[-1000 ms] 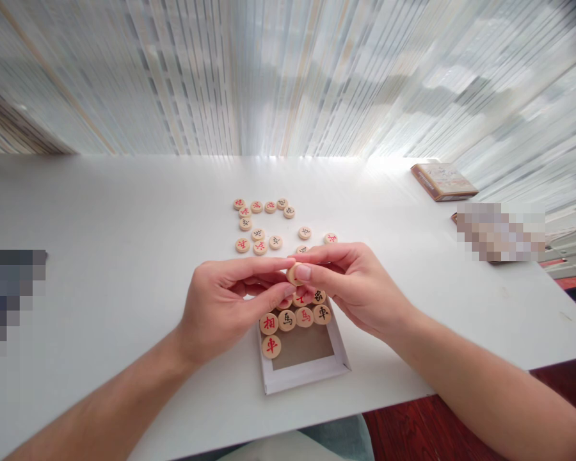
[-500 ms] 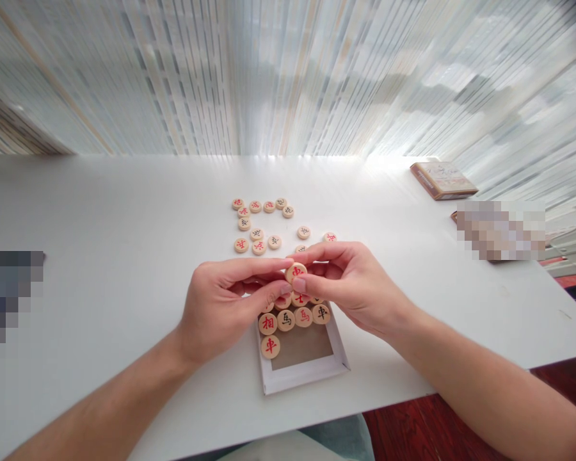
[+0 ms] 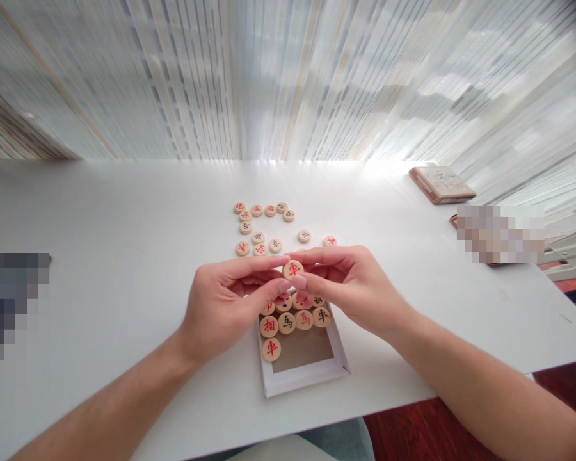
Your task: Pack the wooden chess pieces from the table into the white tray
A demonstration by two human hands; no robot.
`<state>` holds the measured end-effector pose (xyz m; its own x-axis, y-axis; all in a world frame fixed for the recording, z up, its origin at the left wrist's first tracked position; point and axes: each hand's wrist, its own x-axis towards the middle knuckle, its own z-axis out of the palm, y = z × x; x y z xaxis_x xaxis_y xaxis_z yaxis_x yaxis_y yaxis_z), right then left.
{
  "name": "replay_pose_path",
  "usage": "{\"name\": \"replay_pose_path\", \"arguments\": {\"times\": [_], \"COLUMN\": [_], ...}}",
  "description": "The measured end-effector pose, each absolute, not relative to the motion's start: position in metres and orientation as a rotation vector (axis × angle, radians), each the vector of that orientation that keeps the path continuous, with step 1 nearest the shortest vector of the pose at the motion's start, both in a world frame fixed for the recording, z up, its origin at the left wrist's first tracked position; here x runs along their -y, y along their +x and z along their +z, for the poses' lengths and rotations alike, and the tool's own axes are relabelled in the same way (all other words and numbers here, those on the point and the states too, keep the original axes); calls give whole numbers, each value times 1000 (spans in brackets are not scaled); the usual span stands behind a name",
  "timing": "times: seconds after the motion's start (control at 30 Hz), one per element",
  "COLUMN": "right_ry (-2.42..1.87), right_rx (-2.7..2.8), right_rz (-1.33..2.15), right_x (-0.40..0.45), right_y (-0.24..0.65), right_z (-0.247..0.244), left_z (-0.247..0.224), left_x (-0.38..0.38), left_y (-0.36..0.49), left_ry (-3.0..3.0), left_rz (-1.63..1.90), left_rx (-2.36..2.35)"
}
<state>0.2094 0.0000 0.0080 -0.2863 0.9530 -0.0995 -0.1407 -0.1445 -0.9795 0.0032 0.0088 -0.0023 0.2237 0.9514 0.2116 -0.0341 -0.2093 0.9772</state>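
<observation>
Between the fingertips of my left hand (image 3: 235, 288) and my right hand (image 3: 338, 275) is a round wooden Chinese chess piece (image 3: 293, 271) with a red character facing me. Both hands pinch it by its edge, above a shallow open box (image 3: 307, 380). Rows of pieces lie in the box, among them a red-marked piece (image 3: 271, 349) at the near left and a black-marked piece (image 3: 322, 317) at the right side. My fingers partly cover the far rows. Beyond my hands, several loose chess pieces (image 3: 256, 210) are scattered on the white table (image 3: 125, 218).
At the back right lies a flat brown box (image 3: 442, 184), with a blurred-out item (image 3: 499, 234) in front of it. Another blurred dark item (image 3: 12, 301) is at the left edge. A striped curtain (image 3: 269, 77) hangs behind the table.
The held piece has turned so that its red character shows more upright and fully, and it has shifted slightly left. The view has tilted a little; both hands keep their pinch.
</observation>
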Motion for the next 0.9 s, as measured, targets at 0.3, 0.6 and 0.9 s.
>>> {"name": "replay_pose_path", "arguments": {"times": [0.3,0.6,0.9], "right_ry": [-992,-915,-929], "right_rx": [1296,1556,1587], "right_rz": [1309,1020,953], "right_x": [2,1,5], "right_y": [207,212,209], "right_z": [0,-6,-6], "left_z": [-4,-2,-2], "left_x": [-12,-11,-12], "left_y": [5,4,3], "left_ry": [1348,1286,1271], "left_rz": [1175,1160,1161], "left_rx": [-889,-846,-861]}}
